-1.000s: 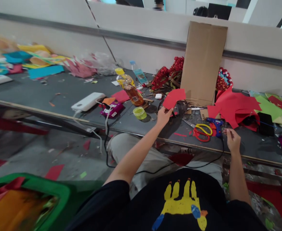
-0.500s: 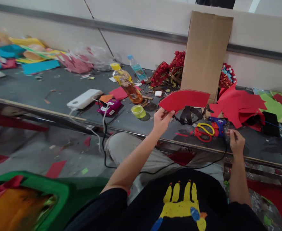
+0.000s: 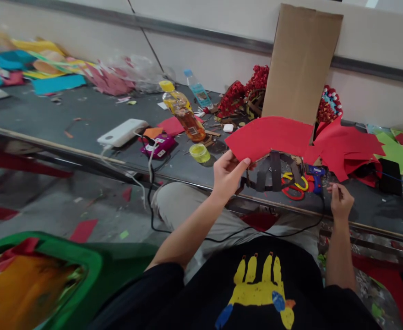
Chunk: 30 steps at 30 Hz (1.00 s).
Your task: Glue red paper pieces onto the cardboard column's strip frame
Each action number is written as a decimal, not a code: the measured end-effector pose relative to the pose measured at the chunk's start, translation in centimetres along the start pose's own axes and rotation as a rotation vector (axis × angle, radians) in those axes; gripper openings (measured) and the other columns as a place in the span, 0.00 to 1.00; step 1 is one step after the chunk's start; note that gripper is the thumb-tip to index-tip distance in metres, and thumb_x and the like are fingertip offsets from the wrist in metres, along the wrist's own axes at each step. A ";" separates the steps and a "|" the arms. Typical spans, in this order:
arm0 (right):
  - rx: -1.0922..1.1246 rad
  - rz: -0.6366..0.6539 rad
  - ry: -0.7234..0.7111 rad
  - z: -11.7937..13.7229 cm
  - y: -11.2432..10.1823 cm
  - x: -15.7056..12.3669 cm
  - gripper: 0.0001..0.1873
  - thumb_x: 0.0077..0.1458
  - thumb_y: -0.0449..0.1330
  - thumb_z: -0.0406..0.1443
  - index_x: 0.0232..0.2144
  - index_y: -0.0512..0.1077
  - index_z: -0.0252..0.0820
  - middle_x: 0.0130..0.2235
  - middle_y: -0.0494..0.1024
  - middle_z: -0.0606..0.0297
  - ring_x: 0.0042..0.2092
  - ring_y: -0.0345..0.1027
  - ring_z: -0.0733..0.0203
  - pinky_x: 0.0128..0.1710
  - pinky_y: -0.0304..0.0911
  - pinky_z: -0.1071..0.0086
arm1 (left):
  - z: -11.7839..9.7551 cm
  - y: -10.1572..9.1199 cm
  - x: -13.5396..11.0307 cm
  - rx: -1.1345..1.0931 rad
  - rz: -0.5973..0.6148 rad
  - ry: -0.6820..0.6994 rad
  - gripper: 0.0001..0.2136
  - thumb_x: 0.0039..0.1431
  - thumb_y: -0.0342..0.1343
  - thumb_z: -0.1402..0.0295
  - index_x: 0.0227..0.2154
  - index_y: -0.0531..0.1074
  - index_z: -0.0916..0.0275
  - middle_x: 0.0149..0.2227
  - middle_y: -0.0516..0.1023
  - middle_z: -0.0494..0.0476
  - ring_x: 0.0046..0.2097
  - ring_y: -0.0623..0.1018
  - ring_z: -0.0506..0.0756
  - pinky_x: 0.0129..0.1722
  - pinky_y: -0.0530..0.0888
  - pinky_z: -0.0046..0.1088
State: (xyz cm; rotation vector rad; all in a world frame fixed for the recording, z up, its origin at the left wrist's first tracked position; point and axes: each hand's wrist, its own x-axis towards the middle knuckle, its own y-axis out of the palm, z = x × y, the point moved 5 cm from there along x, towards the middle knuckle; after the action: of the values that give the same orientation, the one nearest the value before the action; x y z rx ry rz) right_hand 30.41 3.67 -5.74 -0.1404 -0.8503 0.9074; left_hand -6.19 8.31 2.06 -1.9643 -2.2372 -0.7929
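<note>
My left hand (image 3: 227, 176) grips the left end of a curved red cardboard piece (image 3: 270, 135), thumb in front and fingers behind. A frame of black strips (image 3: 273, 172) hangs under its lower edge, over the table's front part. Beyond its right end, my right hand (image 3: 340, 199) is held with thumb and fingertips together; whatever is between them is too small to make out. Just left of that hand lies a blue glue gun (image 3: 316, 178), its black cord running down over the edge. Scissors with yellow and red handles (image 3: 294, 187) lie partly behind the black strips.
Red sheets (image 3: 347, 146) and a black phone (image 3: 389, 176) lie to the right. A tall cardboard panel (image 3: 301, 64) leans on the wall. Leftward stand a yellow-capped bottle (image 3: 184, 112), a small tub (image 3: 199, 153) and a white power bank (image 3: 122, 133). A green bin (image 3: 96, 270) is at lower left.
My left hand has turned the red cardboard so more of its face shows, and the black strip frame has come nearer with it. My right hand has hardly moved.
</note>
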 end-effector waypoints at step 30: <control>-0.006 0.044 -0.814 19.7 2.9 -0.5 0.16 0.48 0.67 0.37 0.40 0.70 0.47 0.44 0.76 0.63 0.49 0.68 0.59 0.51 0.65 0.63 | -3.3 1.3 -1.7 0.419 -0.036 0.135 0.14 0.50 0.63 0.58 0.35 0.75 0.63 0.30 0.79 0.51 0.30 0.77 0.47 0.29 0.76 0.17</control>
State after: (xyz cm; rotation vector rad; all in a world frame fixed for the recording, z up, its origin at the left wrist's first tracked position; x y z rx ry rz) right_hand 14.62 0.55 5.91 0.2262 -1.6050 1.0109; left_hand -5.59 5.44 4.67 -1.6307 -2.1487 -0.3995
